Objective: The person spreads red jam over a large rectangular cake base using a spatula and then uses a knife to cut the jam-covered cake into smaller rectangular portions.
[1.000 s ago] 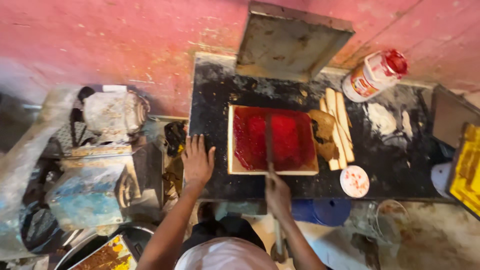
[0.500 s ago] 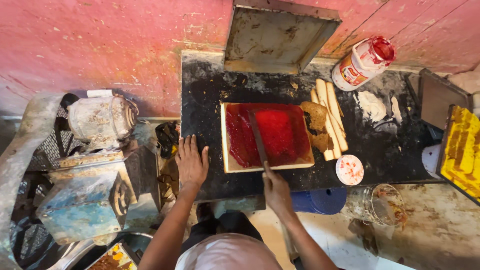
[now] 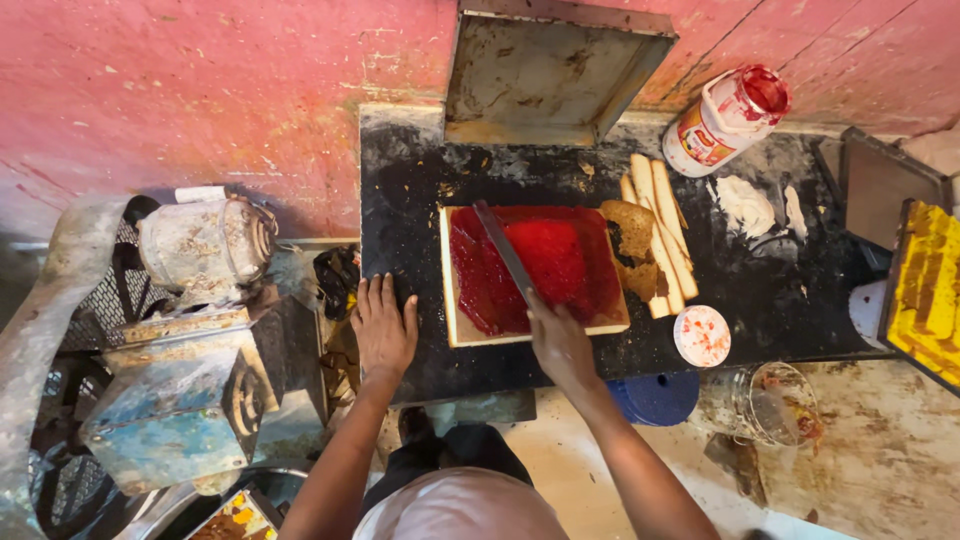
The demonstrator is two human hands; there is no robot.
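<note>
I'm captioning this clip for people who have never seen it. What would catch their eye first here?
The bright red spread covering the cake slab at the middle of the black counter, with the right hand drawing a long knife across it. The left hand lies flat on the counter's left edge. An open red-stained jar lies tilted at the back right.

A white plastic jar [image 3: 728, 118] with a red-smeared open mouth is seen lying tilted at the upper right of the frame, on the dark counter by the pink wall. A red and yellow label [image 3: 699, 146] is wrapped around its body.
</note>
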